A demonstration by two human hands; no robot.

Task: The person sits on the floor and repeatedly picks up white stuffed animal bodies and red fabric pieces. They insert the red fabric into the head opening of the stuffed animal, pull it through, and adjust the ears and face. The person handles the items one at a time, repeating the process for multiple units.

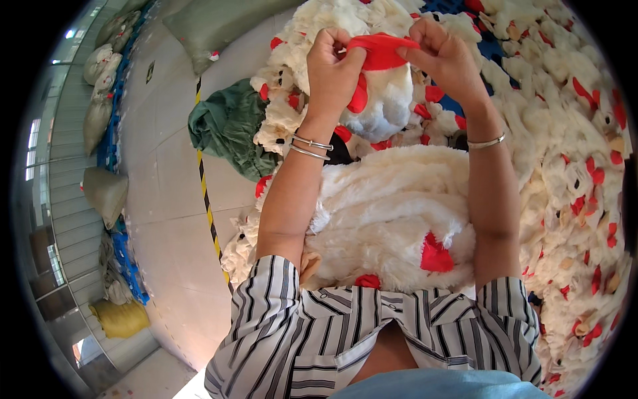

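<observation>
Both hands [332,66] [446,63], red cloth [385,54] edges pinched; wide floor [159,193] left

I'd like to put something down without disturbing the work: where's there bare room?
Pale floor lies bare between the striped tape and the blue pallets at left. The green cloth bundle covers some tape; white plush pieces crowd the right.

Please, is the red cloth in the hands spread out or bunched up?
Spread out: the red cloth spans from the left fingers to the right fingers.
</observation>
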